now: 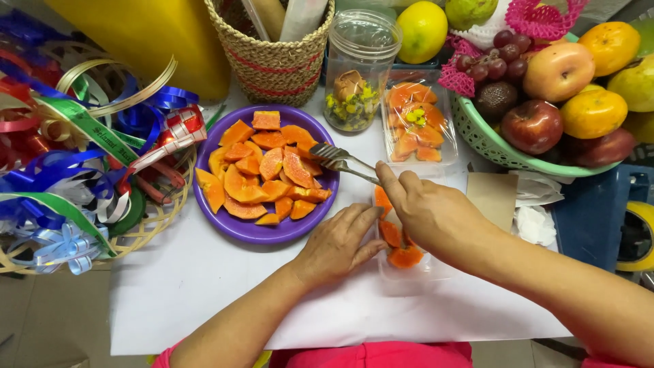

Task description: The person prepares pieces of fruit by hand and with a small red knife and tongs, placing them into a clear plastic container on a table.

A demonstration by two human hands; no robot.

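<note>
Right hand (436,215): fingers clenched on metal tongs (340,162), tips reaching over the papaya (269,170) on the purple plate (235,228).
Left hand (337,245): fingers loose, resting against a clear tray (402,272) that already holds a few papaya pieces.
Behind: a filled tray (417,126), a jar (357,68), a fruit basket (477,133); ribbons (75,150) to the left.
Risk: the slices look soft and wet, so one may slip from the tongs between plate and tray; a hard squeeze could bruise it.
</note>
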